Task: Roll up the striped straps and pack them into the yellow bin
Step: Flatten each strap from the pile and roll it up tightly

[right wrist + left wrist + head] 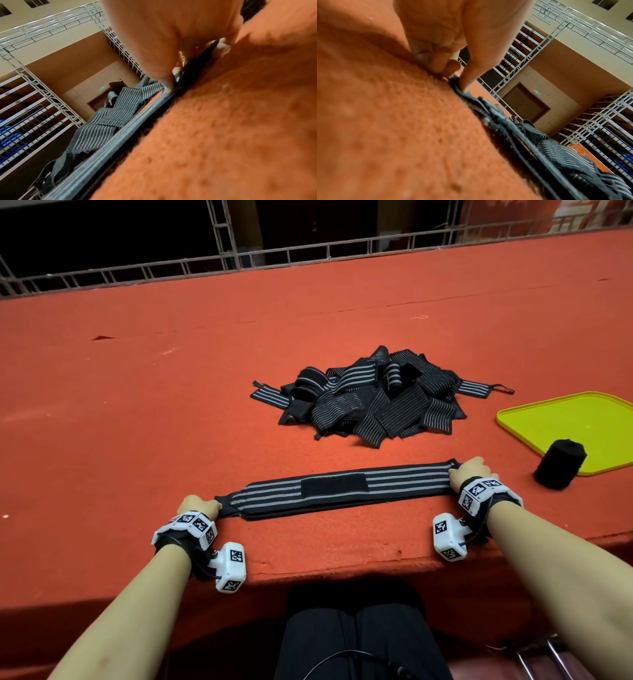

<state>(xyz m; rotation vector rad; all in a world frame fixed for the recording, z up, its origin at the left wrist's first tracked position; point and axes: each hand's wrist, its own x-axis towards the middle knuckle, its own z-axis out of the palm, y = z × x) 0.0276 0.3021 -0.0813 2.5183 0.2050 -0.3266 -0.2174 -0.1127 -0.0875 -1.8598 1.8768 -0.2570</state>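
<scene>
Both hands' grip stretches flat a black grey-striped strap (339, 489).

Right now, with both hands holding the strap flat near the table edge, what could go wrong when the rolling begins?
1. The strap looks doubled over; the left hand and right hand pinch only its ends, so the layers may slide apart and roll crooked.
2. It lies close to the table edge and could slip off.
3. The finished roll leans on the yellow bin rim and may tumble.

The yellow bin (582, 419) runs off the right edge — fingertips hidden under both hands.
</scene>
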